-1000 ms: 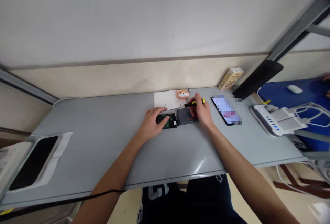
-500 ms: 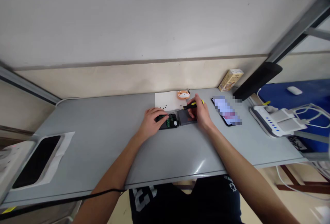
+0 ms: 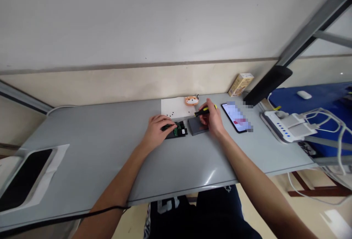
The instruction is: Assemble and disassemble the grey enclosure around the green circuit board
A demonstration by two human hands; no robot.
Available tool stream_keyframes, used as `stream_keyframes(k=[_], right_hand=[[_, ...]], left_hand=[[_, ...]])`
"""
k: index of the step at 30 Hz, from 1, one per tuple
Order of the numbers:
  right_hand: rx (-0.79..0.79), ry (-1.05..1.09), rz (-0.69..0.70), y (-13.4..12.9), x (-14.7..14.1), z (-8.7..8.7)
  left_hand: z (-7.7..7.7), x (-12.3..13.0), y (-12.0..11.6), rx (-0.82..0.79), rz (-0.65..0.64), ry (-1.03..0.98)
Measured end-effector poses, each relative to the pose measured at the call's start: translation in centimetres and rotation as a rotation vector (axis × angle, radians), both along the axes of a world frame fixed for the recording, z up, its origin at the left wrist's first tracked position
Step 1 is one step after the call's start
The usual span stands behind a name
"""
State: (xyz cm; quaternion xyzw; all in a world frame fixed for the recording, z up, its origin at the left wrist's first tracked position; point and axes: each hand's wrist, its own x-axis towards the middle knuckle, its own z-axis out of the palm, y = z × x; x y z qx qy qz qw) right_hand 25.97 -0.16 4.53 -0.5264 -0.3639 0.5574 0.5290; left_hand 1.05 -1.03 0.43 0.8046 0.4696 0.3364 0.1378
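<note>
Screwdriver (image 3: 205, 111) is sitting firmly in the closed right hand (image 3: 211, 120) just above the grey case (image 3: 195, 128), while the curled left hand (image 3: 156, 131) is clasping the circuit board (image 3: 178, 130) steady on the tabletop (image 3: 96, 140), near the paper (image 3: 176, 106) of small screws (image 3: 171, 114).

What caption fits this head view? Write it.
Right hand grips a screwdriver over a gray case; left hand on a circuit board.

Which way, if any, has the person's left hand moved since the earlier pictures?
Yes, slightly: the left hand has shifted left, judged against the grey box, with its fingertips now curled over the circuit board.
</note>
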Motion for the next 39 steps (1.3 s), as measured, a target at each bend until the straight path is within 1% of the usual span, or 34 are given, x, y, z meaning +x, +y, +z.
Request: stream_keyframes(k=[3,8,13,17,22,28,32,35,39], right_hand=[[0.045,-0.008,0.013,0.0,-0.3,-0.3],[0.056,-0.028,0.022,0.0,-0.5,-0.6],[0.067,-0.082,0.026,-0.3,-0.5,-0.1],[0.120,-0.103,0.009,-0.4,-0.5,0.3],[0.100,-0.126,0.017,-0.4,-0.4,0.3],[0.297,-0.193,0.026,-0.8,-0.5,0.2],[0.435,-0.217,-0.052,-1.3,-0.8,0.2],[0.487,-0.246,-0.116,-1.6,-1.1,0.4],[0.555,-0.370,-0.086,-1.3,-1.7,1.5]], left_hand=[[-0.1,0.0,0.1,0.035,-0.004,0.003],[0.0,0.1,-0.1,0.069,-0.015,0.004],[0.0,0.2,-0.3,0.081,-0.025,0.014],[0.1,0.3,-0.3,0.094,-0.013,0.020],[0.5,0.2,-0.4,0.080,-0.033,0.022],[1.1,0.4,-0.8,0.074,-0.097,0.065],[1.0,0.9,-1.1,0.090,-0.095,0.028],[0.8,1.1,-1.1,0.051,-0.070,-0.014],[0.7,0.9,-1.1,-0.053,-0.051,0.010]])
